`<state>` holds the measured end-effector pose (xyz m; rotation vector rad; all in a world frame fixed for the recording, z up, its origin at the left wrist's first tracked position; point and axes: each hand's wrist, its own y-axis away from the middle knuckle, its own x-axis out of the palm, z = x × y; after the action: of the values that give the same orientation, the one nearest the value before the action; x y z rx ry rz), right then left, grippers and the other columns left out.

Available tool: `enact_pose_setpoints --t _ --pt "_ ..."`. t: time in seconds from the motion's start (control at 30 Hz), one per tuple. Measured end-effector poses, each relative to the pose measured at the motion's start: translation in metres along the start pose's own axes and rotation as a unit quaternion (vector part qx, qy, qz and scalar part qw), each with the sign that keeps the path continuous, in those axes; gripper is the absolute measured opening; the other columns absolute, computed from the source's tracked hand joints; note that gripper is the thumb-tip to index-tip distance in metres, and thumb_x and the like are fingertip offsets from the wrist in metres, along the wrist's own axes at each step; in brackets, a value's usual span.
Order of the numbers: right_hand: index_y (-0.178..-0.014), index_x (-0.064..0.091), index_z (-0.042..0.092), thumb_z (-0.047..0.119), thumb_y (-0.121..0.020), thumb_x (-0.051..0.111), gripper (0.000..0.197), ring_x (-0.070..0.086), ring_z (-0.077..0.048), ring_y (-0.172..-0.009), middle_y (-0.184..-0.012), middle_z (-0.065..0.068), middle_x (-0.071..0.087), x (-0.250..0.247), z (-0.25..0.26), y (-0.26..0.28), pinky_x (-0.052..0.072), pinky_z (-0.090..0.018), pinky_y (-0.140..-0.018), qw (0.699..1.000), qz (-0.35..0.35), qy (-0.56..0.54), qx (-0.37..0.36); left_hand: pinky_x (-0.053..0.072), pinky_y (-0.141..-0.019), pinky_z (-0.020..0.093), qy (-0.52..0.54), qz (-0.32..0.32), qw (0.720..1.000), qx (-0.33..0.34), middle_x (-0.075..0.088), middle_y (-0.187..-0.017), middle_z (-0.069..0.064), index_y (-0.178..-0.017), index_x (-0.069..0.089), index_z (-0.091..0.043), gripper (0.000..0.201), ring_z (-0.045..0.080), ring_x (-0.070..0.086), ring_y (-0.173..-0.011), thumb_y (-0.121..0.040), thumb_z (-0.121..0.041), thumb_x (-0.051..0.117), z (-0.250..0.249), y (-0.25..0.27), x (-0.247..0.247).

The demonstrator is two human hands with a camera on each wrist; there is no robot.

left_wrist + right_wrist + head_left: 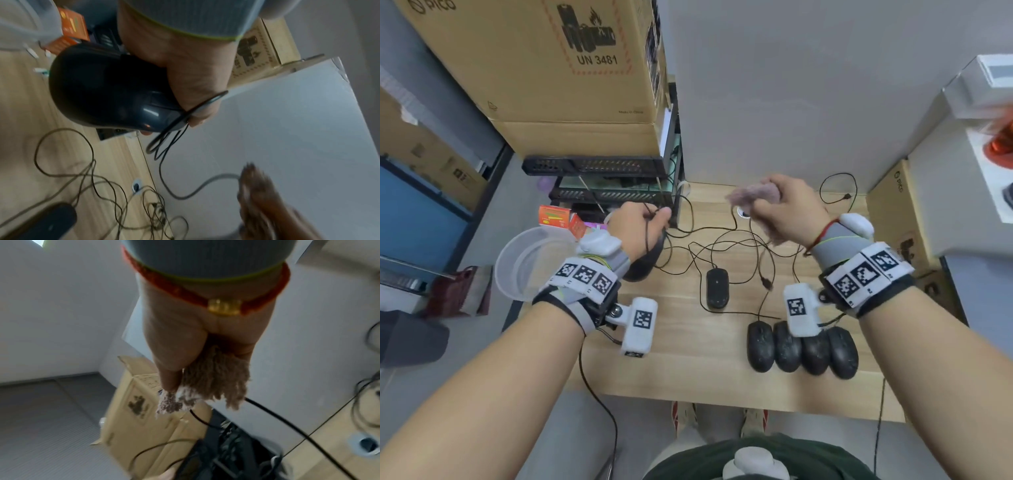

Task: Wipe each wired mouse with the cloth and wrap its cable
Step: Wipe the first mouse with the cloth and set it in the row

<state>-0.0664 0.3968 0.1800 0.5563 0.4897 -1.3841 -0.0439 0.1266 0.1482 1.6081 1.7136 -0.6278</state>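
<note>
1. We're looking down on a pale wood-grain worktop (688, 370), both hands raised above it.
2. Our left hand (635, 228) has its grip curled tight around a glossy black wired mouse (107, 91), held clear of the worktop at its left edge; the left wrist view shows the palm wrapped over the mouse's side.
3. That mouse's thin black cable (174, 129) is gathered in a few loops at the fingertips of the same hand, and a loose length sags away toward our right hand.
4. Our right hand (791, 209) is bunched closed on a fuzzy pinkish-brown cloth (755, 195), tufts poking out below the fist in the right wrist view (216, 382). The cable passes close under the cloth; we can't tell whether the fingers pinch it too.
5. On the worktop, a flat black mouse (717, 287) lies alone near the middle, its cable tangled with others behind it.
6. Near the front right, four dusty black mice (803, 349) lie side by side, touching, partly hidden by the wrist camera.
7. Off the left edge sit a clear plastic tub (527, 263) and a small orange carton (554, 216), with big brown cardboard boxes (544, 68) stacked behind.
</note>
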Motion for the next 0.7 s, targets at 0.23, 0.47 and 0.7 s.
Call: enact_pose_setpoints --t 0.23,0.47,0.7 --pt "-0.092 0.065 0.012 0.006 -0.084 0.066 0.010 0.056 -0.010 -0.066 -0.075 0.000 0.063 0.037 0.036 0.009 0.047 -0.026 -0.065 0.981 0.118 -0.141 -0.059 0.058 -0.079 0.051 0.038 0.127 0.989 0.067 0.074 -0.084 0.019 -0.087 0.069 -0.010 0.042 0.039 0.072 -0.080 -0.080 -0.042 0.044 -0.041 0.010 0.022" --pt "-0.095 0.067 0.013 0.004 -0.086 0.062 0.014 0.056 -0.009 -0.068 -0.078 0.001 0.063 0.035 0.032 0.009 0.049 -0.026 -0.067 0.976 0.144 -0.160 -0.036 0.059 -0.078 0.047 0.074 0.148 0.980 0.112 0.073 -0.084 0.008 -0.098 0.066 -0.018 0.038 0.029 0.072 -0.077 -0.081 -0.049 0.053 -0.039 0.017 0.025" --pt "-0.086 0.060 0.014 0.004 -0.084 0.063 0.011 0.048 -0.020 -0.040 -0.055 -0.002 0.057 0.031 0.025 0.014 0.044 -0.026 -0.040 0.983 0.138 -0.123 0.000 0.055 -0.061 0.041 0.248 0.162 0.955 0.027 0.059 -0.074 0.010 -0.089 0.069 -0.007 0.020 0.035 0.069 -0.057 -0.101 -0.021 0.061 -0.041 0.015 0.022"
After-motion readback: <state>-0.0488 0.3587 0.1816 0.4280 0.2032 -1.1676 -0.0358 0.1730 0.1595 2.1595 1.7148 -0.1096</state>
